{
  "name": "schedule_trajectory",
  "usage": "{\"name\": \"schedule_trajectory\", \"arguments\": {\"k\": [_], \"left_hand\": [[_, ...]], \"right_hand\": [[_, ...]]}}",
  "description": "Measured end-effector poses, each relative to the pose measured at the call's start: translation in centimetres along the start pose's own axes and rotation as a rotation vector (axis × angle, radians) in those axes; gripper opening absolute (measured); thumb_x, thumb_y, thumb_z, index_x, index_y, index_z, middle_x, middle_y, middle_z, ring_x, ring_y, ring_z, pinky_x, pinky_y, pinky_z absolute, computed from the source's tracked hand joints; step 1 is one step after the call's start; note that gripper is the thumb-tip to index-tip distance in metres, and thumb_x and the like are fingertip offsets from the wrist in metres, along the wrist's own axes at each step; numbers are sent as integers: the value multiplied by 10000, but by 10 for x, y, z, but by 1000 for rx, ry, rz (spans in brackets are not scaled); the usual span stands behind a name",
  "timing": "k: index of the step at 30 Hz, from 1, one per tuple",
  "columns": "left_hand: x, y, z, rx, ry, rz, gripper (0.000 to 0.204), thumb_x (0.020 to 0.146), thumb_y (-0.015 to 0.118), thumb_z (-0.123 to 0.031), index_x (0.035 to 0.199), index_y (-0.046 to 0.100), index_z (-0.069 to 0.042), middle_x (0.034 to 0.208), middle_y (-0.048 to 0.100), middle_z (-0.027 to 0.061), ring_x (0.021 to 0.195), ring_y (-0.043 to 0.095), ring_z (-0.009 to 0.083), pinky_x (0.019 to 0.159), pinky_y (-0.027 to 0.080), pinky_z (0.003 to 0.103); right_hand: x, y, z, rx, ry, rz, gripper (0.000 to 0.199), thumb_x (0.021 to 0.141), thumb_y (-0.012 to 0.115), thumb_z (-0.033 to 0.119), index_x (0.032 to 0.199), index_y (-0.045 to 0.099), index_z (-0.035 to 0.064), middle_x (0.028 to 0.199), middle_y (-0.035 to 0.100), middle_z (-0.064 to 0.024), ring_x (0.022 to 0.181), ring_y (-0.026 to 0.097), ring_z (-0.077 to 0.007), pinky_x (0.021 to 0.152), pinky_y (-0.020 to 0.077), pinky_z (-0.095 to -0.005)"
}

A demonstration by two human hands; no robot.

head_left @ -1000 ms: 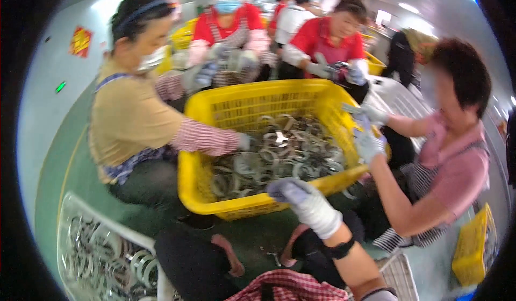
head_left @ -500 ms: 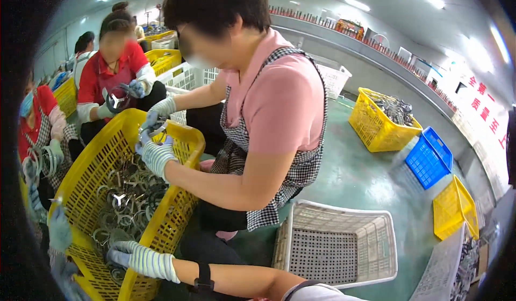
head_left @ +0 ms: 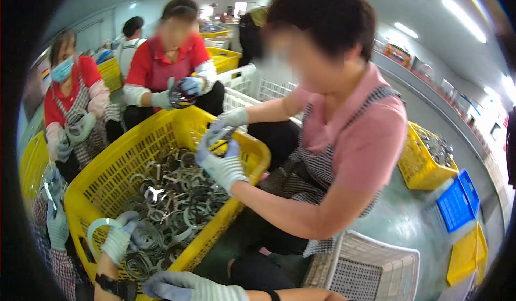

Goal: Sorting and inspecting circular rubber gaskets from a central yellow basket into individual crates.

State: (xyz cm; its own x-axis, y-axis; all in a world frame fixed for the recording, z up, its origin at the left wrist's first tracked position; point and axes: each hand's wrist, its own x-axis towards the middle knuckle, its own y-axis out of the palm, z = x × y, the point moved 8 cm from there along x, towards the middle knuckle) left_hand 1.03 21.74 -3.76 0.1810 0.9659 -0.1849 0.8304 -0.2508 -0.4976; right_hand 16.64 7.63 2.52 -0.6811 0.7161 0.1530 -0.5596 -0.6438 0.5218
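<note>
Workshop floor, yellow crate (head_left: 113,180) of metal band rings (head_left: 172,204), workers sitting around it.
Left hand (head_left: 119,240), gloved, is closing on a pale ring (head_left: 99,224) at the crate's near edge; right hand (head_left: 185,286) is lying loosely open, apparently empty. Rings are looking light, springy, sharp-edged, tangling together: pinch the band's flat rim.

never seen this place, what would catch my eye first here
The big yellow crate at centre left, heaped with grey metal rings, with gloved workers seated around it. Beside it a person in a pink shirt leans in. At the bottom, the left hand holds a pale ring over the crate; the right hand rests nearby.
</note>
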Motion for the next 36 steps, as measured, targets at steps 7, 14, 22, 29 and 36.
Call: {"name": "schedule_trajectory", "arguments": {"k": [7,14,22,29,36], "left_hand": [[46,-41,94,191,26,-33,375,889,453,-173,1230,482,-19,1013,628,159,654,627,193,534,511,307],[102,-33,156,261,-217,139,343,870,418,-153,1181,520,-53,883,647,160,674,655,230,592,527,375],[179,26,261,605,-309,260,522,838,503,-347,1275,436,-71,1017,593,222,955,556,380,869,418,427],[215,51,198,421,-357,135,567,833,494,-471,1206,539,-47,1140,576,248,1029,556,369,903,420,413],[243,111,290,568,-197,297,461,885,395,-430,1166,575,-111,1186,579,172,1081,540,372,921,424,440]], "right_hand": [[5,-7,7,152,61,-205,412,925,525,351,1099,556,-20,1044,602,-86,980,560,-166,874,440,-300],[5,-62,25,567,-171,-502,363,885,552,338,1101,547,46,1062,571,-106,1015,533,-291,900,417,-423],[177,-154,30,1780,-166,-275,458,721,724,237,1115,539,94,1246,363,-133,1128,431,-236,882,458,-327],[139,-205,66,2165,-214,-297,466,671,782,203,1078,569,127,1304,287,-143,1177,367,-237,889,457,-297],[19,-98,11,648,-192,-538,320,911,520,325,1110,564,78,1025,542,-73,1013,482,-259,899,385,-394]]}}
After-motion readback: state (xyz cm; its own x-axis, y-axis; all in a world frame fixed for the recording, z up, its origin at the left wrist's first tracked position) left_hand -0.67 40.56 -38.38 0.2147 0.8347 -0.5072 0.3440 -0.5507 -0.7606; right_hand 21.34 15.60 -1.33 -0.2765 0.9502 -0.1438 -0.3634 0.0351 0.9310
